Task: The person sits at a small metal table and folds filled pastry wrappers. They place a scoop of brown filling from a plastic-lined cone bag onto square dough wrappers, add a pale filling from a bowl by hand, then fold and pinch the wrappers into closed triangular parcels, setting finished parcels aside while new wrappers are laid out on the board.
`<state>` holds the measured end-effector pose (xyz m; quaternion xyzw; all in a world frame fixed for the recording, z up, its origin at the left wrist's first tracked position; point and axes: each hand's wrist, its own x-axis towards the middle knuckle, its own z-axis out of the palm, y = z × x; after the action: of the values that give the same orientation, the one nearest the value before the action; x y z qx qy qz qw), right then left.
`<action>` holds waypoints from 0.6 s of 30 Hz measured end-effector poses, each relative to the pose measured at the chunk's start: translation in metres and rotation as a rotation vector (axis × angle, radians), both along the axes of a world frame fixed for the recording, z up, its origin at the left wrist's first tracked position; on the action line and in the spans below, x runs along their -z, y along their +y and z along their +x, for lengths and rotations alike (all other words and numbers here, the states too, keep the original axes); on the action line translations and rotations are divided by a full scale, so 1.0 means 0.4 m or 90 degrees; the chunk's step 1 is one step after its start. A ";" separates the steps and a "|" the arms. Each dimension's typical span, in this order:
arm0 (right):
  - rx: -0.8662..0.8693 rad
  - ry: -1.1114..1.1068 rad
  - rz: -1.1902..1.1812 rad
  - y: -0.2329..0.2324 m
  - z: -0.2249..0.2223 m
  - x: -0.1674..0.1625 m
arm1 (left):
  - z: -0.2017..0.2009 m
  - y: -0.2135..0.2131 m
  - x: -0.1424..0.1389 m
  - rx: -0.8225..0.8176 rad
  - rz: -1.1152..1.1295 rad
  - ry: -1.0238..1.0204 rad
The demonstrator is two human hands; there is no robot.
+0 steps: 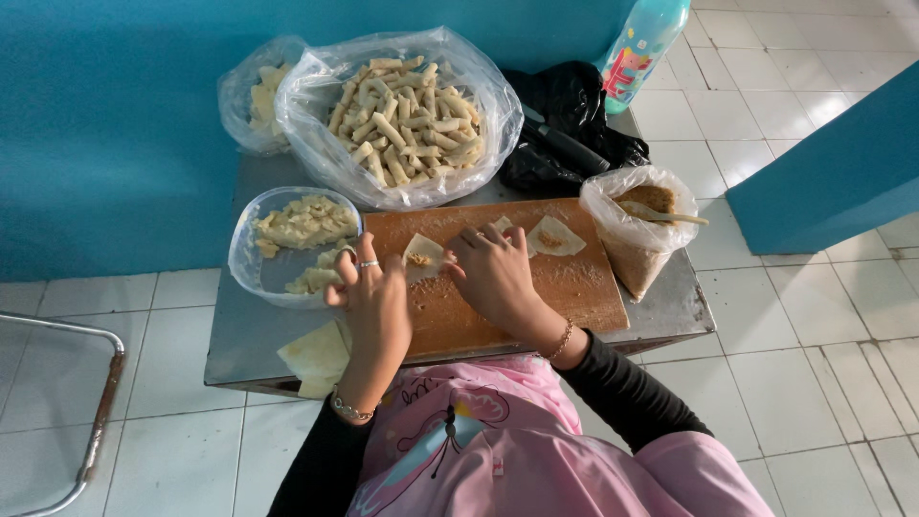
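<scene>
On a brown wooden board [574,282] lies a thin pale dough wrapper [422,257] with a bit of brown filling on it. My left hand [373,297] rests at the wrapper's left edge, fingers apart, a ring on one finger. My right hand [493,271] presses its fingertips on the wrapper's right side. Another triangular wrapper with filling [556,236] lies further right on the board, partly hidden by my right hand. I cannot tell whether either hand grips the wrapper or only touches it.
A clear bowl [251,273] holds dough scraps. A big plastic bag of rolled sticks [402,120] and a smaller bag [257,96] stand behind. A bag of brown filling with a spoon [643,215], a black bag [565,115], a bottle [641,43], spare wrappers [316,356] and the small metal table [670,306].
</scene>
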<state>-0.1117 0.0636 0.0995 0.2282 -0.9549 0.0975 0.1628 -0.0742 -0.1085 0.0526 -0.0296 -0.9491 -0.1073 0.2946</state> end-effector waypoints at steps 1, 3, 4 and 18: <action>0.002 -0.011 -0.008 -0.002 0.000 -0.002 | -0.001 0.002 -0.003 -0.004 -0.005 -0.001; -0.017 -0.009 -0.037 -0.001 -0.001 -0.006 | -0.005 0.010 -0.011 -0.012 -0.016 -0.004; -0.027 -0.008 -0.051 0.000 -0.003 -0.008 | -0.005 0.013 -0.015 -0.004 -0.014 -0.011; -0.080 -0.040 -0.195 0.006 -0.024 0.016 | -0.069 0.013 -0.038 0.219 0.167 0.035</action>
<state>-0.1214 0.0658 0.0929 0.2566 -0.9173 0.2592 0.1597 -0.1017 -0.1033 0.0679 -0.1552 -0.8997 -0.2775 0.2991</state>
